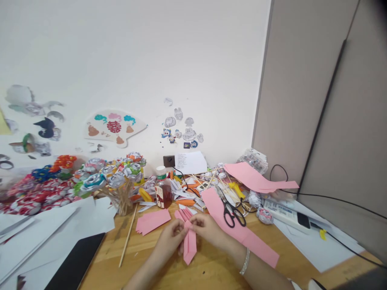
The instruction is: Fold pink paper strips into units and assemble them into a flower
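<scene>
Between my two hands is a folded piece of pink paper (190, 246), its lower end pointed and its upper part spread into several narrow folds. My left hand (173, 237) pinches its left edge with thumb and fingers. From the other side my right hand (207, 229) pinches the paper near its middle. Just left of them lie cut pink paper pieces (153, 221) on the table. To the right, black-handled scissors (232, 213) rest on a long pink paper strip (256, 243).
A bottle with dark red contents (163, 189) stands behind my hands amid paper scraps. A wooden stick (128, 235) lies to the left, near a black flat object (77, 264) and white sheets (45, 233). Paper flowers (93, 181) fill the back left. A white power strip (287, 215) sits right.
</scene>
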`<action>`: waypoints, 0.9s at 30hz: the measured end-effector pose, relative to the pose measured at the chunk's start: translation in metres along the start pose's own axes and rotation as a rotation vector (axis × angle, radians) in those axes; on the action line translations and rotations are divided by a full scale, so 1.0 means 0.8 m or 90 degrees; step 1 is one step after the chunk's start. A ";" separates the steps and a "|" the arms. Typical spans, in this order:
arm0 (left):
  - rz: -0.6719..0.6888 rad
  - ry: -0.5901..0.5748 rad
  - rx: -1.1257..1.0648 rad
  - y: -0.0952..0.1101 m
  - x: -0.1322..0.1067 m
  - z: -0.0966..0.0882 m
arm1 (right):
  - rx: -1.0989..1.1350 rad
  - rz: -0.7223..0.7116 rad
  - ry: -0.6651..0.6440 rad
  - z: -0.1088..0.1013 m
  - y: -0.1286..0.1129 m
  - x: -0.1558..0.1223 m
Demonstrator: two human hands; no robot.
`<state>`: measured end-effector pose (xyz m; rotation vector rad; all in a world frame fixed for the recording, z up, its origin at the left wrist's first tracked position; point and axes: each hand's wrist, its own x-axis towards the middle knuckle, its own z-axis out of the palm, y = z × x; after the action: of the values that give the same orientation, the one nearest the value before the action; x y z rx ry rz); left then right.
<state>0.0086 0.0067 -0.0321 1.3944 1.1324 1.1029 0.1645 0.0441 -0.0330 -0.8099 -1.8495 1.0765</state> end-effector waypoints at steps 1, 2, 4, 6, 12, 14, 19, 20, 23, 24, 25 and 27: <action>0.003 0.012 -0.012 0.003 0.001 -0.001 | 0.023 0.003 0.002 0.000 0.000 0.000; 0.007 0.024 -0.026 0.007 0.001 -0.003 | 0.048 0.005 0.002 0.000 -0.001 0.001; 0.009 0.050 -0.062 0.018 0.002 -0.007 | 0.092 0.016 -0.009 0.000 0.000 0.002; 0.006 0.096 -0.101 0.029 0.002 -0.010 | 0.125 0.038 -0.032 0.000 0.001 0.004; -0.054 0.118 -0.148 0.041 0.000 -0.014 | 0.175 0.047 -0.030 -0.006 -0.008 0.006; -0.047 0.092 -0.144 0.043 -0.001 -0.014 | 0.175 0.035 -0.027 -0.010 -0.013 0.005; -0.021 0.061 -0.070 0.052 -0.004 -0.019 | 0.175 0.020 -0.042 -0.017 -0.017 0.006; -0.020 0.064 -0.057 0.053 -0.005 -0.020 | 0.176 0.019 -0.046 -0.018 -0.016 0.006; -0.024 0.082 -0.045 0.055 -0.005 -0.022 | 0.178 0.009 -0.050 -0.020 -0.014 0.007; -0.025 0.084 -0.045 0.055 -0.005 -0.023 | 0.180 0.004 -0.053 -0.020 -0.014 0.007; -0.026 0.084 -0.047 0.055 -0.005 -0.024 | 0.183 0.000 -0.052 -0.021 -0.014 0.007; -0.024 0.078 -0.055 0.055 -0.004 -0.025 | 0.196 -0.001 -0.039 -0.021 -0.013 0.008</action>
<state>-0.0077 0.0027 0.0131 1.2477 1.1799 1.2101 0.1749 0.0508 -0.0167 -0.6007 -1.6760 1.3572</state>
